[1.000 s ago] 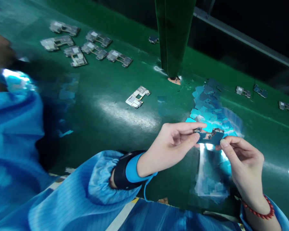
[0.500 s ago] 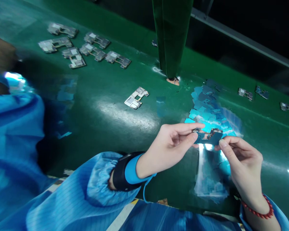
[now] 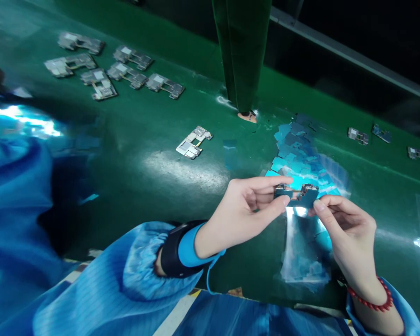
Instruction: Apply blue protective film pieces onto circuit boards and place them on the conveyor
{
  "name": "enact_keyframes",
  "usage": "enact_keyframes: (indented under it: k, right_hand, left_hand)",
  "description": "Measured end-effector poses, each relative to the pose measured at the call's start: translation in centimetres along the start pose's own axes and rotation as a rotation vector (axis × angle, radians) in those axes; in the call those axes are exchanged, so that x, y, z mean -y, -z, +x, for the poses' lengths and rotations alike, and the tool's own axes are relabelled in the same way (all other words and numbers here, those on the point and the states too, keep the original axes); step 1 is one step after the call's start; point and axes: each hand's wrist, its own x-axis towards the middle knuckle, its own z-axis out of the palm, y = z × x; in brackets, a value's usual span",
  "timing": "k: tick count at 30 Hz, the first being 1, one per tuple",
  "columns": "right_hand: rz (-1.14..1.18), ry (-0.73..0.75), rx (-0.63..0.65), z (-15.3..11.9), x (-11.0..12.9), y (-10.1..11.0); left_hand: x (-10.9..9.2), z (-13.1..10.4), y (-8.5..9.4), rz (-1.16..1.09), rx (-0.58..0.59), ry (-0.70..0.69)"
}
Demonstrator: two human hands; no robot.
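Note:
A dark blue circuit board [image 3: 306,197] is held up between both hands, above a spread of blue film pieces [image 3: 294,156]. My left hand [image 3: 247,210] grips its left end between thumb and fingers. At the board's lower right corner, my right hand [image 3: 352,228] pinches with thumb and forefinger. A lone silver circuit board [image 3: 194,143] lies on the green table [image 3: 136,196], left of the film. Clear film sheets [image 3: 303,261] lie below the held board.
Several circuit boards [image 3: 126,74] lie at the upper left, others [image 3: 357,136] at the right. A green post [image 3: 243,56] stands beyond the film pieces. Another person's blue sleeve [image 3: 14,186] is at the left edge.
The view has shifted slightly, so most things appear a little further left. Both hands still hold the board. The other person's arm at the left has drawn further out of view.

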Motion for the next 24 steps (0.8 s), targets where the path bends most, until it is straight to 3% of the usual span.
enact_keyframes:
  k: [16, 24]
  right_hand:
    - [0.024, -0.016, -0.019, 0.0, 0.2, -0.2]
    - [0.011, -0.026, -0.069, 0.1, 0.2, -0.6]
  left_hand:
    - [0.8, 0.0, -0.2, 0.019, -0.047, -0.012]
    - [-0.3, 0.0, -0.1, 0.106, -0.06, 0.001]
